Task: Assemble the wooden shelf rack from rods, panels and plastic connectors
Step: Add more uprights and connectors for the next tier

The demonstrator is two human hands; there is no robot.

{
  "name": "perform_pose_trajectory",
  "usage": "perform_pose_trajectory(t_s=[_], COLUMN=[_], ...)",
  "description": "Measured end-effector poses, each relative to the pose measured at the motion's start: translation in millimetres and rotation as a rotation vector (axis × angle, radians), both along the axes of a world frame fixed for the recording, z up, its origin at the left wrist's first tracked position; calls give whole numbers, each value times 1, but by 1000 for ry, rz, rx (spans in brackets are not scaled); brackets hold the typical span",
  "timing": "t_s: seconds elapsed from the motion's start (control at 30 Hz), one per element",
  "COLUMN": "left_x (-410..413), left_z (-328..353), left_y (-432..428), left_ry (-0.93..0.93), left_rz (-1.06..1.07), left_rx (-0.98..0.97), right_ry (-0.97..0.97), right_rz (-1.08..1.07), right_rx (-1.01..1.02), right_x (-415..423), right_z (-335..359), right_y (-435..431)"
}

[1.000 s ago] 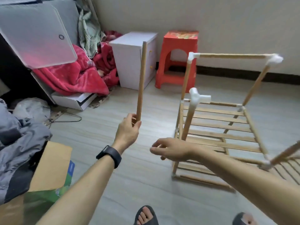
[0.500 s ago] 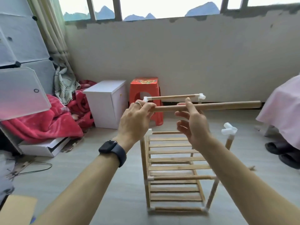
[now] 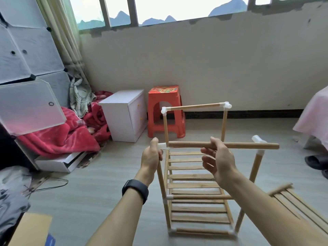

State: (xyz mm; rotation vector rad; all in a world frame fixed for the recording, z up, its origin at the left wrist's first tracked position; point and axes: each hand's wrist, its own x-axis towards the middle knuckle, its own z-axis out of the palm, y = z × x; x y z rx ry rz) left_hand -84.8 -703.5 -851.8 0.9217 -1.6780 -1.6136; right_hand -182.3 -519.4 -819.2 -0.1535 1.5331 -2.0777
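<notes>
The half-built wooden rack (image 3: 197, 185) stands on the floor in front of me, with slatted shelves and white plastic connectors at its corners. My left hand (image 3: 151, 157) grips the white connector (image 3: 162, 146) on top of the near left post. A loose wooden rod (image 3: 239, 145) lies level across the top, its left end at that connector. My right hand (image 3: 219, 159) pinches the rod near its middle between thumb and forefinger, the other fingers spread. The near right post carries a bare white connector (image 3: 258, 140) just behind the rod.
A loose slatted panel (image 3: 300, 205) lies at the lower right. Behind the rack stand a red plastic stool (image 3: 166, 110) and a white cabinet (image 3: 124, 114). Red blankets (image 3: 58, 137), a cube wardrobe and a cardboard box (image 3: 30, 229) crowd the left. Pink bedding (image 3: 314, 119) is at the right.
The rod went from upright in my left hand to level across the rack top. My left hand moved from the rod to the near left connector; my right hand now holds the rod.
</notes>
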Motion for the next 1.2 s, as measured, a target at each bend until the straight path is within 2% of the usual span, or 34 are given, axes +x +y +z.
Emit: perform_pose_trajectory(t_s=[0.47,0.73,0.83,1.03,1.2], left_x=[4,-3,-4,-4,-4], left_z=[-7,-2,-3,-3,-3], left_y=[-9,-10,-10,-7,-6], left_ry=[87,101,104,77,73], left_rz=[-56,49,42,31,46], left_rx=[-25,-99,-115,-91,-103], right_ry=[-21,115,77,-44,-79], right_rz=[21,-37,-38,92,59], right_rx=[-10,-49,-50,-89,-117], right_x=[10,20,23,33,34], right_z=[-12,-8,-6,-10,-7], right_y=[-18,-20,-19,-23,-31])
